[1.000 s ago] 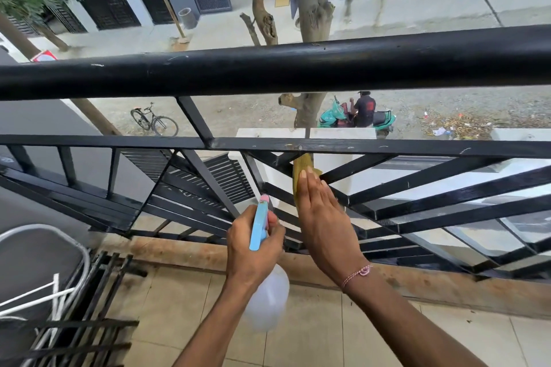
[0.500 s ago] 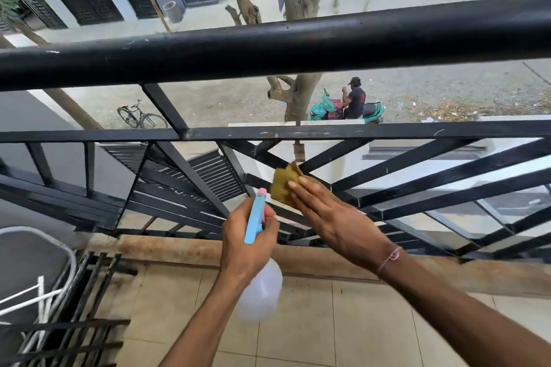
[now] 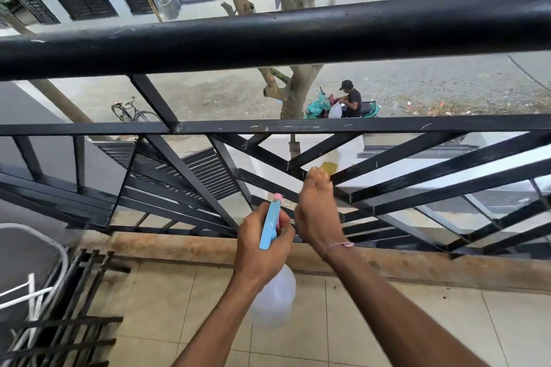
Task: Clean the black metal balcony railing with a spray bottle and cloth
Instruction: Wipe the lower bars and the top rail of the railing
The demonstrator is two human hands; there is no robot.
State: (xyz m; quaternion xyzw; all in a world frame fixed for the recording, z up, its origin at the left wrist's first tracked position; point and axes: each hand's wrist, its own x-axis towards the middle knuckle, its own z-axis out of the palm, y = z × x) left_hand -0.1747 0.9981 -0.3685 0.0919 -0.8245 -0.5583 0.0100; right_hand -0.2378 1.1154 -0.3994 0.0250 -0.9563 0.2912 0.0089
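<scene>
The black metal railing (image 3: pixel 268 39) spans the view, with a thick round top rail, a flat middle bar and slanted bars fanning out below. My left hand (image 3: pixel 262 250) grips a clear spray bottle (image 3: pixel 275 298) by its blue trigger head, held low in front of the slanted bars. My right hand (image 3: pixel 317 211) reaches between the slanted bars and holds a yellow cloth (image 3: pixel 328 168) against one of them. Most of the cloth is hidden behind my fingers and the bar.
Beige floor tiles (image 3: pixel 167 301) lie below, edged by a brown curb (image 3: pixel 417 268) under the railing. A black metal rack (image 3: pixel 68 316) and a white frame (image 3: pixel 35 292) stand at the lower left. Far below are a street, a tree trunk, a bicycle and a person at a green scooter.
My right hand has slid the cloth to the right and up along a slanted bar. The left hand with the bottle has stayed about where it was.
</scene>
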